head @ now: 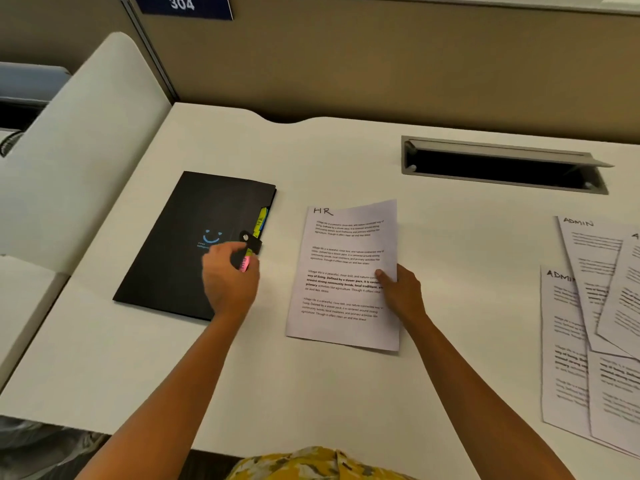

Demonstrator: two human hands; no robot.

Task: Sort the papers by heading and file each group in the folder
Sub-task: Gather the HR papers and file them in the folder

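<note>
right grip [398, 292] pinching HR paper [343, 271] edge | left grip [230, 275] curled at folder [187, 244] clasp [250, 241]

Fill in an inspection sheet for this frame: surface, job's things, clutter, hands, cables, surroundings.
Surface: white desk, with an open slot at the back.
Job's things: black folder lying closed, its strap snapped, coloured tabs at its right edge; HR sheet beside it; ADMIN sheets overlapping at the right edge.
Clutter: nothing seen.
Hands: left hand on the folder by the strap; right hand pinching the HR sheet's right edge.
Cables: nothing seen.
Surroundings: tan partition with a sign reading 304; white side panel at left.
</note>
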